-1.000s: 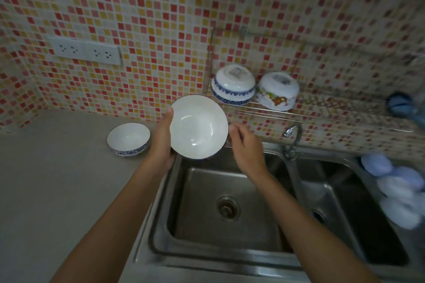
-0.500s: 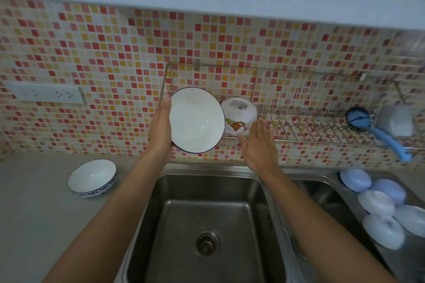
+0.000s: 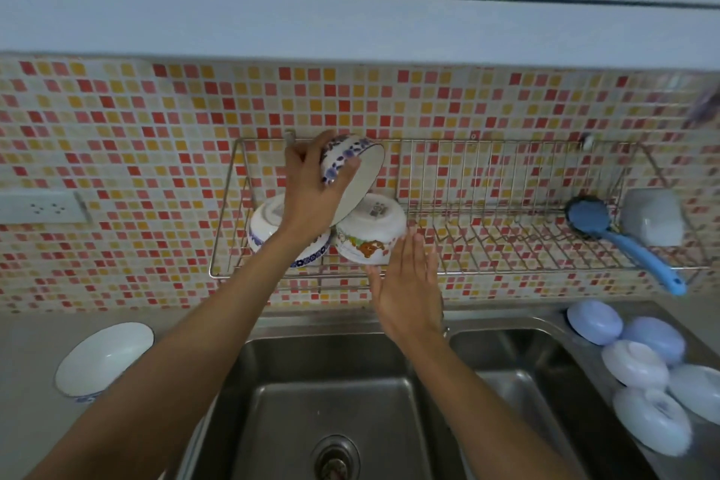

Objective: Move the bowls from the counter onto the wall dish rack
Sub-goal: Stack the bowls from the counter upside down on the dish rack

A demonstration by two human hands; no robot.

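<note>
Left hand (image 3: 311, 187) has a blue-patterned bowl (image 3: 352, 171) tipped over the left end of the wire rack (image 3: 506, 245), right above two upside-down bowls there. Right hand (image 3: 407, 292) is flat and empty at the rack's front edge. Another bowl (image 3: 103, 360) sits on the counter (image 3: 27, 382).

Two upturned bowls are sitting on the wall dish rack (image 3: 506, 269): one blue-patterned bowl (image 3: 269, 224) and one cartoon-printed bowl (image 3: 370, 234). A third, a blue-flowered bowl (image 3: 352, 168), is being held over them. One white bowl (image 3: 103, 358) is waiting on the counter (image 3: 31, 421), and five pale upturned bowls (image 3: 639, 362) are lying right of the sink (image 3: 343, 401)
</note>
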